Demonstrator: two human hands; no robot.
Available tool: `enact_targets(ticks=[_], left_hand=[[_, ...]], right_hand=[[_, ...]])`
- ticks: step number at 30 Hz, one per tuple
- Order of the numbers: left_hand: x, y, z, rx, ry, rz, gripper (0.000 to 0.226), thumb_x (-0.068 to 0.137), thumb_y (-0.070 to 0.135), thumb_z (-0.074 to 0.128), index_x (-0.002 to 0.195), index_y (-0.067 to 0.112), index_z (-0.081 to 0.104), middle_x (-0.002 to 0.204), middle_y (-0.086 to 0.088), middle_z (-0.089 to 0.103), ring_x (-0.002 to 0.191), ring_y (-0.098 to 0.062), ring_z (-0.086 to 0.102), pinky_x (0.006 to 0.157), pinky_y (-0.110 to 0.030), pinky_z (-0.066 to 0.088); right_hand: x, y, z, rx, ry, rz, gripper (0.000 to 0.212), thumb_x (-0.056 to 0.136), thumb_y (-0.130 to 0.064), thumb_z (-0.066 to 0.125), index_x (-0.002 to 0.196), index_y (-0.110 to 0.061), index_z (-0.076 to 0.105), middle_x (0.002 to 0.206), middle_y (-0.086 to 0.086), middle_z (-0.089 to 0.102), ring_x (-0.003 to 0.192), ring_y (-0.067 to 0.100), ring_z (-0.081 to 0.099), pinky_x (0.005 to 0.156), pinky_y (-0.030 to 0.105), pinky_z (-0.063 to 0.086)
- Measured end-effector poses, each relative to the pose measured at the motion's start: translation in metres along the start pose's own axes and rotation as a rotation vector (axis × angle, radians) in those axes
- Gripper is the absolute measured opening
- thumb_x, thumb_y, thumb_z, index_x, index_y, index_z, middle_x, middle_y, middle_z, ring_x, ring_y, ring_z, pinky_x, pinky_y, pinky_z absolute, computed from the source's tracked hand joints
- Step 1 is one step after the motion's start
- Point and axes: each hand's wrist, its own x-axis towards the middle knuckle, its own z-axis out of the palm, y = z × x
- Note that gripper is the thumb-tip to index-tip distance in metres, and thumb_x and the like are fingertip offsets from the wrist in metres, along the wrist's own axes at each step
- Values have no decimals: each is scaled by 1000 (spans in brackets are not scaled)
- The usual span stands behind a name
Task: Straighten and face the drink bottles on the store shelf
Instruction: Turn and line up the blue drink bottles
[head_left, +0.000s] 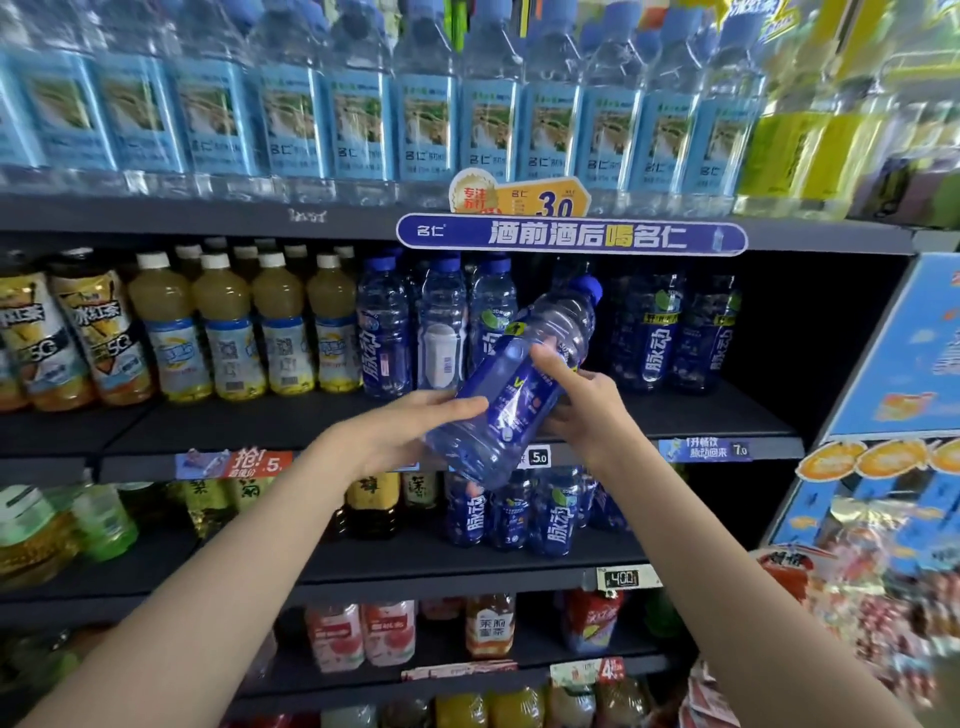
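Note:
A blue drink bottle (524, 374) with a blue cap hangs tilted in front of the second shelf (311, 415), cap up and to the right. My left hand (410, 421) grips its lower end from the left. My right hand (582, 395) holds its middle from the right, fingers curled over the label. Behind it stand more blue bottles (410, 332) on the left and two blue bottles (680, 338) set further back on the right, with a gap between them.
Yellow juice bottles (254, 332) and iced tea bottles (88, 343) fill the shelf's left part. Clear water bottles (415, 119) line the top shelf. Lower shelves hold more drinks (519, 514). A blue cardboard display (893, 415) stands at the right.

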Motion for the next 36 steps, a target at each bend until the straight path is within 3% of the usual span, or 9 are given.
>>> enact_targets(ticks=[3, 6, 9, 12, 17, 21, 24, 30, 36], left_hand=[[-1, 0, 17, -22, 14, 6, 21, 84, 20, 65, 105, 18, 60, 89, 2, 72, 72, -10, 68, 61, -22, 53], [9, -1, 30, 491, 288, 229, 63, 69, 30, 81, 120, 22, 44, 111, 6, 60, 98, -11, 59, 76, -21, 46], [18, -7, 35, 1061, 573, 450, 94, 65, 42, 81, 139, 14, 31, 130, -5, 43, 118, -22, 42, 98, -34, 35], [25, -11, 39, 1202, 631, 533, 98, 68, 45, 78, 143, 12, 24, 137, -8, 37, 123, -24, 35, 103, -37, 31], [39, -8, 39, 804, 425, 433, 95, 69, 42, 79, 143, 17, 26, 139, 0, 37, 128, -15, 35, 103, -28, 30], [50, -5, 36, 445, 154, 285, 77, 65, 24, 85, 128, 27, 41, 121, 12, 55, 116, -8, 52, 94, -22, 41], [58, -13, 42, 447, 194, 330, 84, 53, 22, 91, 124, 20, 47, 113, 9, 63, 108, -8, 59, 93, -26, 48], [52, -4, 50, 456, 383, 591, 84, 54, 9, 89, 123, 18, 42, 97, 23, 55, 89, 15, 53, 72, -1, 39], [43, 15, 44, 478, 284, 410, 74, 62, 26, 86, 119, 32, 40, 108, 22, 52, 105, 0, 51, 78, -7, 37]], right_hand=[[2, 2, -8, -22, -93, -42, 43, 84, -30, 67, 118, -3, 60, 98, 9, 72, 83, 22, 69, 67, 32, 58], [3, -2, -14, -69, -104, -41, 42, 88, -32, 63, 120, -5, 60, 108, 10, 71, 94, 23, 67, 83, 39, 56], [4, 0, -19, -17, -66, 30, 40, 85, -34, 68, 109, -2, 63, 99, 12, 72, 93, 26, 68, 87, 42, 55], [5, -3, -23, 56, -15, 23, 37, 82, -27, 72, 104, 1, 62, 98, 16, 70, 85, 25, 68, 77, 37, 59], [13, -8, -41, -102, -24, -137, 40, 77, -16, 77, 111, -6, 59, 106, 11, 70, 90, 21, 69, 80, 35, 58], [14, -17, -55, -350, -218, -330, 44, 69, -1, 80, 108, -12, 62, 98, -4, 71, 89, 10, 67, 80, 27, 53], [15, -22, -57, -439, -380, -398, 61, 65, 6, 80, 118, -14, 58, 106, -6, 70, 95, 9, 66, 80, 24, 53], [17, -29, -55, -475, -482, -469, 82, 66, 13, 76, 138, -6, 40, 123, -4, 61, 113, 10, 59, 94, 23, 47], [23, -37, -50, -467, -360, -458, 58, 68, -18, 81, 121, -17, 59, 113, -1, 69, 107, 15, 64, 99, 37, 47]])
